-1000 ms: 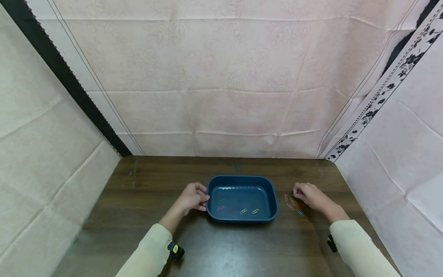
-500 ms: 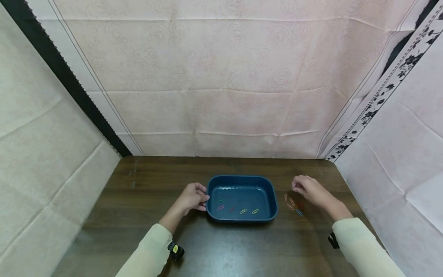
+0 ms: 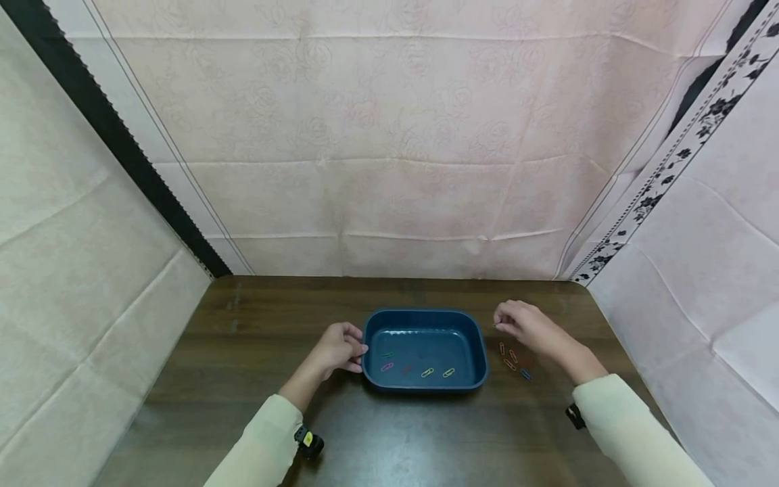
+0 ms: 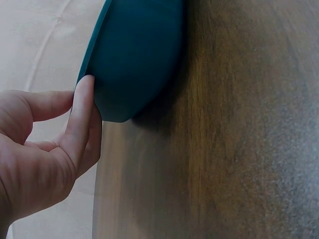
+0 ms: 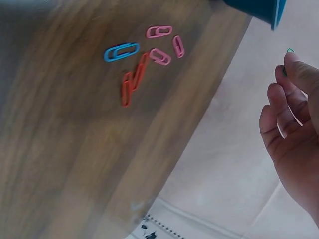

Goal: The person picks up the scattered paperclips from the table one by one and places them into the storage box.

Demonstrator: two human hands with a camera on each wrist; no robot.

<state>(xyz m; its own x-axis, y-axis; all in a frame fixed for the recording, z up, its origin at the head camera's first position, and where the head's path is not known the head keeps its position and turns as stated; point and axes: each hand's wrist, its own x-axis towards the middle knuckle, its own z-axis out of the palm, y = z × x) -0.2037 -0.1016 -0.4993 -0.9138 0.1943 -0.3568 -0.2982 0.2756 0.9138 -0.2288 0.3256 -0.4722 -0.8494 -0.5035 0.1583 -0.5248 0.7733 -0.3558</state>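
Observation:
A dark blue rectangular tray (image 3: 426, 386) stands on the wooden table, holding several paper clips, among them a yellow paper clip (image 3: 449, 373) and a pink paper clip (image 3: 387, 367). At its left end my left hand (image 3: 339, 348) pinches the rim between thumb and fingers; the left wrist view shows the fingertips (image 4: 86, 82) right at the edge. Off the tray's right side, my right hand (image 3: 525, 325) is raised over the table. Between its thumb and forefinger it pinches a green paper clip (image 5: 289, 50), mostly hidden by the fingertips.
Right of the tray lie several loose paper clips: a blue paper clip (image 5: 121, 52), red paper clips (image 5: 126, 89) and pink paper clips (image 5: 159, 32). The wooden table (image 3: 389, 439) ends at the back against a pale hanging cloth (image 3: 395, 203). More cloth hangs at both sides.
My right hand has risen from the loose clips and moved up and left toward the tray, carrying the green paper clip. My left hand and the tray have stayed put.

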